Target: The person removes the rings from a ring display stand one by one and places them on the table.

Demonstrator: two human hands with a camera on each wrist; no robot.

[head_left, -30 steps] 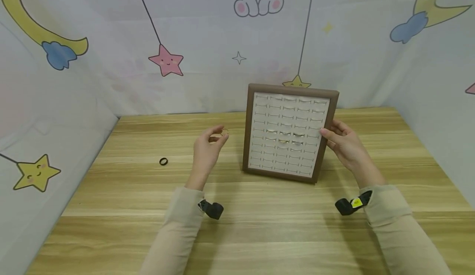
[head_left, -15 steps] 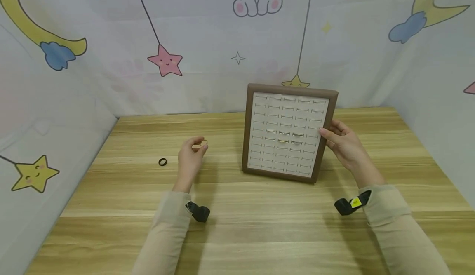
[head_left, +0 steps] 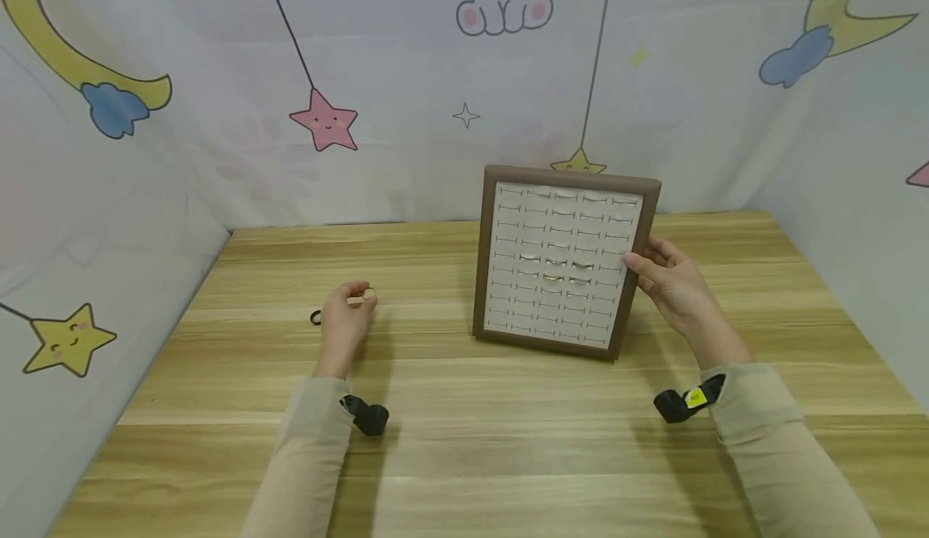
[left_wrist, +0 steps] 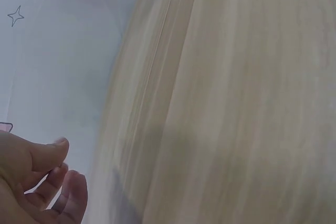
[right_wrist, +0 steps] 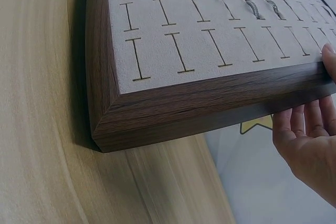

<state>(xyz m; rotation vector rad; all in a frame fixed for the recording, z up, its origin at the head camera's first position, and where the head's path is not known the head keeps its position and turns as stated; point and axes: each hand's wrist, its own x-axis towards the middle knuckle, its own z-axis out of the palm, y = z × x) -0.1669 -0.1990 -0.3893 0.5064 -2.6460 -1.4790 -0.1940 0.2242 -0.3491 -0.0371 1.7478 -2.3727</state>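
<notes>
Pinched between the thumb and fingers of my left hand (head_left: pixel 343 330) is a thin gold ring (head_left: pixel 369 294). A black ring (head_left: pixel 315 318) lies on the table just left of that hand, partly hidden by it. My right hand (head_left: pixel 676 289) grips the right edge of a brown-framed ring display board (head_left: pixel 497 254), thumb on the front and fingers behind. The board leans back, its bottom edge at the table. Its white slotted panel carries several rings mid-board, one a gold ring (head_left: pixel 553 278). In the left wrist view, the pinching fingers (left_wrist: pixel 50 153) show at lower left.
The wood-grain table (head_left: pixel 464 457) runs back to a pale printed curtain (head_left: pixel 406 78) with stars and moons. Curtain also closes off the left and right sides. Each wrist wears a small black camera.
My left hand has moved left and nearer, away from the board, carrying the gold ring to beside the black ring. My right hand and the board have stayed in place.
</notes>
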